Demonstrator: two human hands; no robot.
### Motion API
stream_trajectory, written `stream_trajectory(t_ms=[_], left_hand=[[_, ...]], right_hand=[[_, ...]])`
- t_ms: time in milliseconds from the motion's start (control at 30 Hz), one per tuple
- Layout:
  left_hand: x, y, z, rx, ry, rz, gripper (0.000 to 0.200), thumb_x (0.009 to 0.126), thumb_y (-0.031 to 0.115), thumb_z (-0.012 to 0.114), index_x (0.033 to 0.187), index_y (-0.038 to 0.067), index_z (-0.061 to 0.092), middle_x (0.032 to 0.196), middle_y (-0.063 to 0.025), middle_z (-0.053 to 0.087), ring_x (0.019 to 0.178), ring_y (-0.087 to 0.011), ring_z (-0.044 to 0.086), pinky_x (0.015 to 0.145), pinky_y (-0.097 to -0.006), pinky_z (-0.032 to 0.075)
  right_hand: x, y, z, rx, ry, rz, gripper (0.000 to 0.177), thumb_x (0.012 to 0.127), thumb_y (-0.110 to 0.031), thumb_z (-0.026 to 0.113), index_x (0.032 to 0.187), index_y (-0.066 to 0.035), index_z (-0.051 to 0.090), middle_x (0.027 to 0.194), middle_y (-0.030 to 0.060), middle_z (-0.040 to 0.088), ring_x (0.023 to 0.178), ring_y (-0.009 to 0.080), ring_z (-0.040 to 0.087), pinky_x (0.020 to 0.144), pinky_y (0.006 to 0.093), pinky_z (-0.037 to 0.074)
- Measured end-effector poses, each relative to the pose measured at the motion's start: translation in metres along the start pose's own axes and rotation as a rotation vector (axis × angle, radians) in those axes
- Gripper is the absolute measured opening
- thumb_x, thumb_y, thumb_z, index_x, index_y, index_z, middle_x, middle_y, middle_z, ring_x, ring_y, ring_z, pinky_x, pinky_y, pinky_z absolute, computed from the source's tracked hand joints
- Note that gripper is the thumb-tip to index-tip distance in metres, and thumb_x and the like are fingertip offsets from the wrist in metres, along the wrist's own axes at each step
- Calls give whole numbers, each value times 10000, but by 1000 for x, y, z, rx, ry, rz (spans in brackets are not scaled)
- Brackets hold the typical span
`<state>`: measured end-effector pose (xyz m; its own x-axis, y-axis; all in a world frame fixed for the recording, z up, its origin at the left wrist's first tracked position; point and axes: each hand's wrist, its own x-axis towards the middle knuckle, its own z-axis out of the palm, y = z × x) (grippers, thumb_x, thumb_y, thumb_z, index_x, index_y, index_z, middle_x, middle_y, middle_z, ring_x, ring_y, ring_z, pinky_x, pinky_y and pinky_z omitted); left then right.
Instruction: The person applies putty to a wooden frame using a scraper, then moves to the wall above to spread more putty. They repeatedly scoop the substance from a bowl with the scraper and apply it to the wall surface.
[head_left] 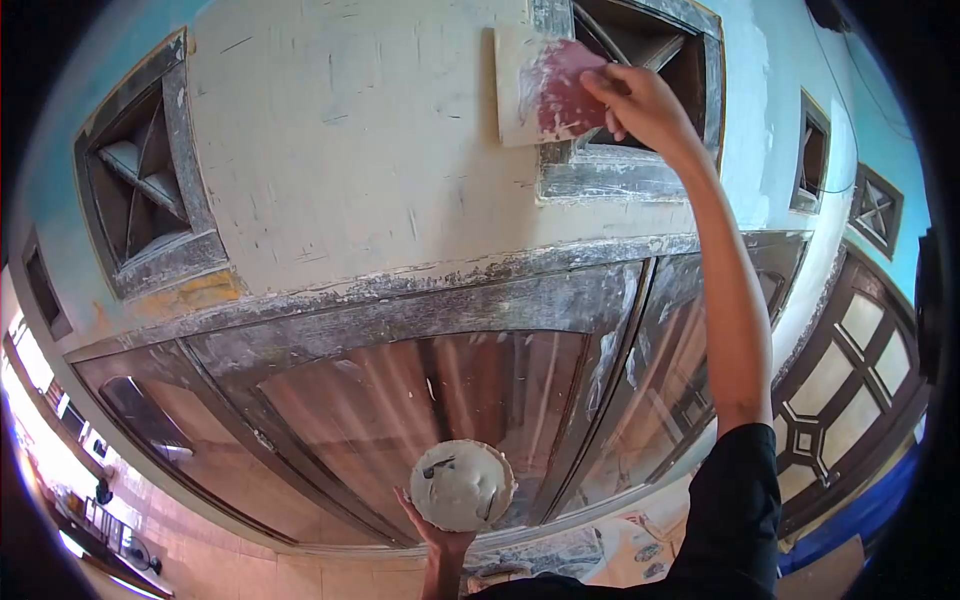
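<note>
Wall (350,150), right hand (640,100) high, trowel (540,90), left (440,548) cupping bowl (462,485)

A wooden vent (150,190) sits above paint-smeared glazed doors (400,400).

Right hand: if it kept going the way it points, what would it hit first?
Probably the wall: the right hand presses a scraper flat on it, beside the vent.
</note>
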<state>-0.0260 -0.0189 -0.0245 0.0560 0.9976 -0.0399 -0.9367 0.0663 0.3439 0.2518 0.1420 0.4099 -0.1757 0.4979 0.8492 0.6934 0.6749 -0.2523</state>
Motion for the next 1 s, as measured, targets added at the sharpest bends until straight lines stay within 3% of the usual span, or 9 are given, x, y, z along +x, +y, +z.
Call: stream_trajectory(t_ms=[167, 300, 400, 667, 800, 867, 1000], left_hand=[[-2, 1, -5, 14, -10, 17, 781, 793, 736, 374, 1333, 175, 425, 1360, -88, 416, 1223, -353, 400, 974, -602, 340], [-2, 0, -7, -11, -3, -4, 780, 791, 738, 377, 1331, 177, 428, 1362, -85, 414, 1227, -350, 393, 981, -602, 329], [-2, -1, -7, -45, -26, -24, 780, 791, 737, 380, 1335, 179, 425, 1370, -88, 406, 1229, -357, 392, 983, -607, 326], [-6, 4, -17, -64, -82, -6, 776, 792, 726, 397, 1343, 180, 417, 1386, -94, 390, 1246, -363, 378, 1000, -615, 306], [-9, 4, -4, 19, -38, 26, 776, 794, 723, 398, 1349, 181, 407, 1392, -96, 379, 1248, -369, 374, 1003, -620, 300], [-6, 1, -7, -72, -40, 15, 779, 792, 725, 401, 1349, 181, 403, 1390, -95, 380, 1249, -365, 374, 1003, -614, 298], [-6, 0, -9, -70, -64, 14, 782, 791, 725, 403, 1350, 179, 398, 1382, -95, 388, 1243, -362, 378, 998, -609, 302]], right_hand=[[-15, 21, -14, -41, 52, 143, 407, 906, -410, 558, 886, -11, 637, 501, 39, 556, 440, 82, 534, 462, 244, 414], [-22, 0, 11, 84, 17, 20, 397, 903, -403, 564, 900, -14, 645, 503, 34, 558, 440, 79, 535, 456, 233, 407], [-25, -25, 38, 68, -28, 42, 402, 897, -396, 572, 958, -6, 648, 519, 39, 583, 460, 89, 576, 463, 245, 427], [-44, 44, 1, 64, 70, 160, 337, 910, -335, 578, 926, -5, 645, 504, 26, 558, 443, 64, 537, 423, 233, 399], [-28, -9, 35, 177, 56, -24, 344, 898, -372, 584, 928, -35, 648, 520, 29, 567, 467, 73, 560, 432, 237, 413], [-17, -34, 46, 11, 14, 6, 369, 872, -403, 599, 917, -44, 669, 516, 57, 589, 487, 135, 600, 506, 302, 464], [-16, -12, 42, -117, 103, 37, 368, 871, -402, 598, 932, -48, 678, 502, 52, 581, 484, 139, 598, 516, 307, 462]])
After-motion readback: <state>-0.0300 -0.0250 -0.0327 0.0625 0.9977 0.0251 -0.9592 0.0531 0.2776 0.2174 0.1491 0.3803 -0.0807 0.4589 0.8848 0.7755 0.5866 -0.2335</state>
